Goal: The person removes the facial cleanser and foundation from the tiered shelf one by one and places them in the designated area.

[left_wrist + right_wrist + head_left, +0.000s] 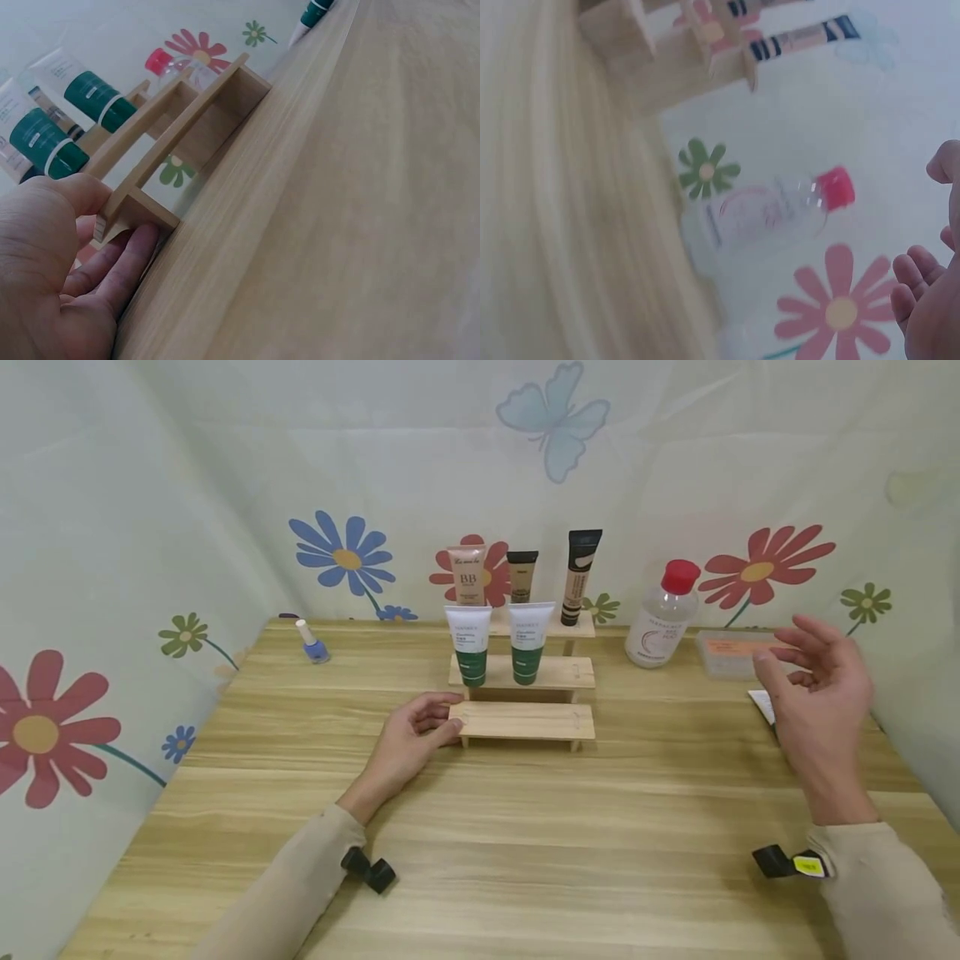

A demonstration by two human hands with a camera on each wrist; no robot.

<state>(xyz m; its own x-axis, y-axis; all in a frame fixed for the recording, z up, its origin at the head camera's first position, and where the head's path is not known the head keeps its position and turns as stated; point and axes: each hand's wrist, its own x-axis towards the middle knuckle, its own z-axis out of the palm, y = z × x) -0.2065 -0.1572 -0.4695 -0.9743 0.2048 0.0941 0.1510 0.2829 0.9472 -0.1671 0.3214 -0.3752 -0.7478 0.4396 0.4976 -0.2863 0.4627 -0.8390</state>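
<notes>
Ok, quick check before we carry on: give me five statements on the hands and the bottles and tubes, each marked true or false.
1. The left hand grips the left end of the lowest step of the wooden stand. True.
2. The right hand grips the clear bottle. False: the right hand holds nothing; the clear bottle stands apart from it.
3. Two white-and-green tubes stand on the middle step. True.
4. The small blue bottle lies on its side. False: it stands upright on the table.
5. The clear bottle's cap is red. True.
</notes>
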